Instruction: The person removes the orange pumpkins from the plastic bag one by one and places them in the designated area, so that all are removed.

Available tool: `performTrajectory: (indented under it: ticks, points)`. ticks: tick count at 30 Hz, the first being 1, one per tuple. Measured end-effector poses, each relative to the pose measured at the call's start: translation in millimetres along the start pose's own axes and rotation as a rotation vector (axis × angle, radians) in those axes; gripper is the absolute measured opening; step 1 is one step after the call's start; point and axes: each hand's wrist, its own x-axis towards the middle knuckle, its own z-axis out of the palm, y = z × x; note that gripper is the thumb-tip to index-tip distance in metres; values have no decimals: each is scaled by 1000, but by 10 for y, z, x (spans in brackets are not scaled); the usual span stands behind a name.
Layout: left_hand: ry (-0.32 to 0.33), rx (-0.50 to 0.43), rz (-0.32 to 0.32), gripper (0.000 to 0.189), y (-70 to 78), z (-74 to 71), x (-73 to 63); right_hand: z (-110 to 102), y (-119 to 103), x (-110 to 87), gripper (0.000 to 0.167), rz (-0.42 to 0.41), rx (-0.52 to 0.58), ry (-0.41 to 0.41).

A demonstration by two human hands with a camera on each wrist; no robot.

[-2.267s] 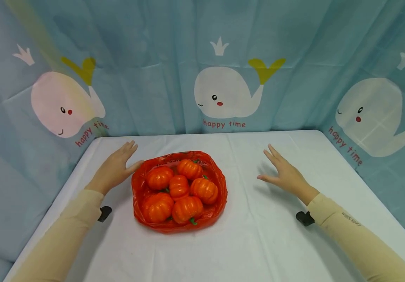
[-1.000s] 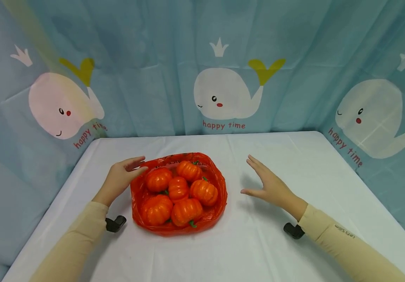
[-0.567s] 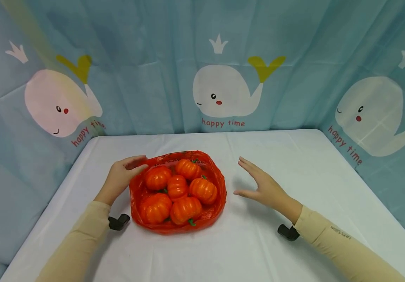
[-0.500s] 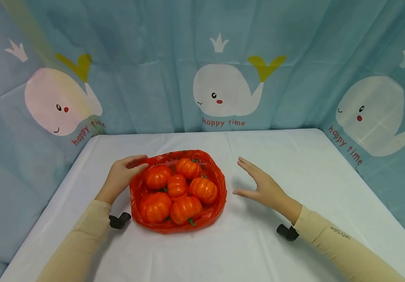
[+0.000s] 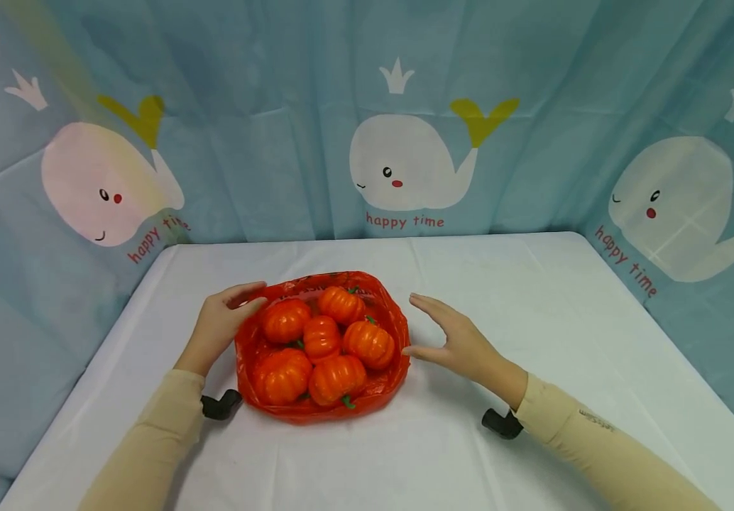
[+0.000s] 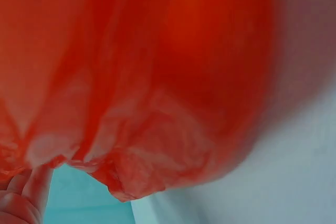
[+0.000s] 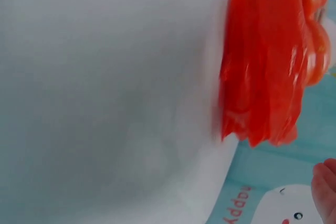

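A red plastic bag (image 5: 248, 387) lies rolled open on the white table, holding several orange-red toy pumpkins (image 5: 338, 380) with green stems. My left hand (image 5: 216, 323) is at the bag's left rim, its thumb overlapping the edge and its fingers gently bent, with a gap between thumb and fingers. In the left wrist view the bag's side (image 6: 173, 87) fills most of the picture and partly hides the fingers (image 6: 26, 198). On the other side, my right hand (image 5: 459, 344) has thumb and fingers spread, the thumb tip right at the bag's right rim. Nothing is in its grasp.
White cloth (image 5: 354, 461) covers the table. Behind it and at both sides hangs a blue curtain (image 5: 265, 163) printed with whales and "happy time". Black wrist cameras (image 5: 502, 424) sit under both sleeves, close over the cloth.
My right hand has moved left to the bag's right rim. The left hand has come in to the left rim and stayed there. Bag and pumpkins have kept their place.
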Motion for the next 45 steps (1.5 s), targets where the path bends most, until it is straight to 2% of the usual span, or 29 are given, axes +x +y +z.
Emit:
performTrajectory:
  ticks: [5, 13, 22, 31, 40, 45]
  points:
    - [23, -13, 21, 59, 0, 10, 2, 54, -100, 47, 79, -3, 13, 6]
    - [23, -39, -12, 61, -8, 13, -21, 168, -176, 91, 76, -22, 56, -28]
    - [49, -33, -3, 56, 19, 40, 10, 226, -270, 157, 73, -34, 49, -66]
    - [52, -53, -6, 52, 29, 53, 18, 292, -298, 198, 71, 68, 61, -92]
    - [48, -47, -2, 47, -9, 21, -22, 367, -321, 242, 66, 16, 69, -87]
    - [48, -62, 1, 48, -73, 25, -59, 401, -355, 248, 65, 33, 58, -102]
